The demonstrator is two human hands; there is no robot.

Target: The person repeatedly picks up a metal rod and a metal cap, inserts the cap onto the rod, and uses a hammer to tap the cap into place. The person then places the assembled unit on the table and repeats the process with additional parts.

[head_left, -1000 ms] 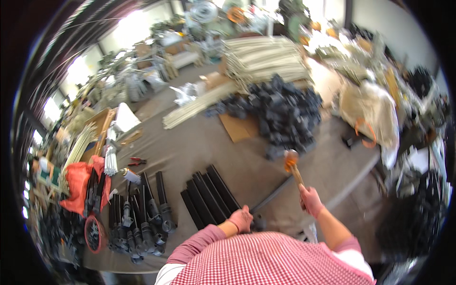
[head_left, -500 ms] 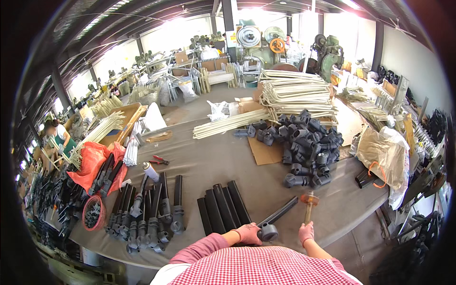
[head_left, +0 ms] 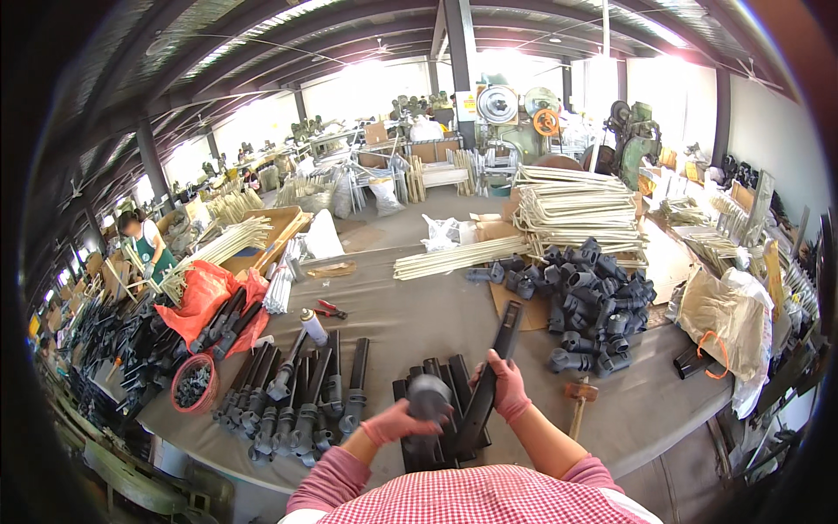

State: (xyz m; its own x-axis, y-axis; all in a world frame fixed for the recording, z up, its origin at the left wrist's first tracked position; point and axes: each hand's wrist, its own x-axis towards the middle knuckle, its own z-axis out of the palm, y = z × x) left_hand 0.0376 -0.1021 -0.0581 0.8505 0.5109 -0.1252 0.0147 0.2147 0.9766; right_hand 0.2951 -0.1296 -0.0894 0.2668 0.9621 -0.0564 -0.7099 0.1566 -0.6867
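Observation:
My left hand (head_left: 397, 424) is closed around a dark grey pipe fitting (head_left: 429, 397), smeared by motion; I cannot tell whether a tube is joined to it. My right hand (head_left: 509, 390) grips a black tube (head_left: 501, 342), which slants up and away with its far end raised. Both hands are over a row of black tubes (head_left: 457, 374) lying side by side at the table's near edge. A hammer (head_left: 580, 397) with a brownish head rests on the table right of my right hand, out of my grasp.
Tubes with fittings (head_left: 305, 410) lie left, by a spray can (head_left: 314, 327), red-handled pliers (head_left: 331, 309) and a pink basket (head_left: 195, 384). Loose fittings (head_left: 602, 297) are heaped right, before stacked pale rods (head_left: 576, 210). A co-worker (head_left: 147, 244) stands far left.
The hammer has left my right hand and lies on the table; that hand now grips a black tube. My left hand has lifted a fitting and moved left. The view has shifted.

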